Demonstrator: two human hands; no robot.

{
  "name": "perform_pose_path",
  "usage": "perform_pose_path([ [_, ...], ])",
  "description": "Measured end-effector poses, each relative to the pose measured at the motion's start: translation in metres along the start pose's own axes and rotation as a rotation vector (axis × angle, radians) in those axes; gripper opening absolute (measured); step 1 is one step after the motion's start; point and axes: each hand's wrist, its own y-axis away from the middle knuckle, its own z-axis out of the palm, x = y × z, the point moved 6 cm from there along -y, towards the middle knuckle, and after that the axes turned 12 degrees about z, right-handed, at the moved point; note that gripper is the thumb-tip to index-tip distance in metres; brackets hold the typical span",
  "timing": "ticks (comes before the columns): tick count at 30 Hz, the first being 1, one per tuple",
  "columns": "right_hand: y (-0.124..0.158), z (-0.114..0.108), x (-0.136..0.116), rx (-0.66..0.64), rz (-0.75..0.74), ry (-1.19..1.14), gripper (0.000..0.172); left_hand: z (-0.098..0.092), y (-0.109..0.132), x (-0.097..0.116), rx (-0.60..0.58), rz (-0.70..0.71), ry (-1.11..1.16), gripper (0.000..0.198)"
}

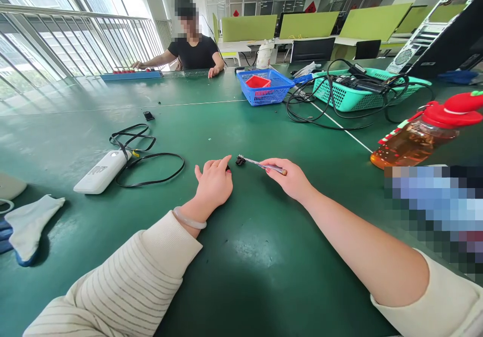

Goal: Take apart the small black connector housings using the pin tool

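Observation:
My left hand point(216, 180) rests palm down on the green table, its thumb and index finger closed around a small black piece point(228, 168) that is mostly hidden. Just right of those fingertips lies a small black block point(240, 161) with pale metal-looking pins along its top. My right hand point(289, 177) grips a slim silver tool point(253, 162) with a brown butt end. The tool's thin tip points left and reaches the pins of the block; whether it touches them I cannot tell.
A white power bank point(102, 172) with a black cable lies left, near another small black part point(148, 116). Blue basket point(263, 95), green basket point(345, 100) and red-lidded bottle point(418, 138) stand ahead and right. A glove point(33, 226) lies left. Another person point(194, 50) sits across.

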Motion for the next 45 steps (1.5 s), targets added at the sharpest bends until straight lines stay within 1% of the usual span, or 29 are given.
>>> perform_pose_path([
  [2,0.001,0.001,-0.002,-0.011,-0.016,0.017,0.025,-0.001,0.000,0.003,0.008,0.034,-0.008,0.047],
  [5,0.003,0.002,-0.005,-0.019,-0.046,0.019,0.024,-0.001,0.000,0.010,-0.027,0.124,-0.036,0.062],
  [8,0.003,0.002,-0.004,-0.027,-0.033,0.011,0.025,0.000,0.001,0.016,-0.072,0.195,-0.044,0.073],
  [11,0.002,0.002,-0.002,-0.035,-0.031,-0.006,0.024,-0.001,0.001,0.022,-0.079,0.255,0.005,0.072],
  [14,0.003,0.003,-0.001,-0.052,-0.033,-0.032,0.022,-0.003,0.001,0.024,-0.040,0.276,0.044,0.069],
  [17,0.005,0.003,-0.002,-0.053,-0.035,-0.082,0.022,-0.002,0.001,0.021,-0.039,0.275,0.041,0.075],
  [19,0.007,-0.002,-0.005,0.000,-0.033,-0.148,0.022,0.002,0.001,0.018,-0.060,0.265,0.040,0.080],
  [20,0.008,-0.006,-0.005,0.048,-0.027,-0.181,0.022,0.003,0.001,0.016,-0.066,0.255,0.037,0.082],
  [23,0.012,-0.022,-0.007,0.253,-0.002,-0.251,0.023,0.005,0.001,0.010,-0.076,0.212,0.001,0.078],
  [26,0.017,-0.035,-0.006,0.432,0.024,-0.285,0.032,0.004,0.002,0.008,-0.079,0.174,-0.056,0.074],
  [28,0.019,-0.039,-0.005,0.482,0.042,-0.303,0.037,0.002,0.002,0.010,-0.072,0.162,-0.090,0.073],
  [30,0.019,-0.037,-0.006,0.457,0.043,-0.323,0.040,0.000,0.003,0.012,-0.070,0.159,-0.113,0.073],
  [33,0.020,-0.031,-0.009,0.356,0.008,-0.332,0.042,0.000,0.003,0.013,-0.077,0.158,-0.122,0.074],
  [34,0.020,-0.030,-0.010,0.341,-0.003,-0.331,0.043,0.001,0.003,0.012,-0.075,0.153,-0.123,0.074],
  [35,0.020,-0.030,-0.010,0.344,-0.010,-0.332,0.044,0.001,0.003,0.012,-0.072,0.150,-0.122,0.074],
  [37,0.021,-0.033,-0.009,0.395,-0.006,-0.340,0.047,0.003,0.003,0.011,-0.081,0.154,-0.107,0.073],
  [40,0.021,-0.037,-0.006,0.470,0.009,-0.349,0.051,0.006,0.003,0.012,-0.125,0.175,-0.070,0.073],
  [42,0.021,-0.036,-0.007,0.448,-0.014,-0.348,0.051,0.006,0.004,0.013,-0.144,0.175,-0.065,0.072],
  [45,0.025,-0.029,-0.015,0.352,-0.122,-0.327,0.050,0.005,0.004,0.014,-0.142,0.162,-0.079,0.068],
])
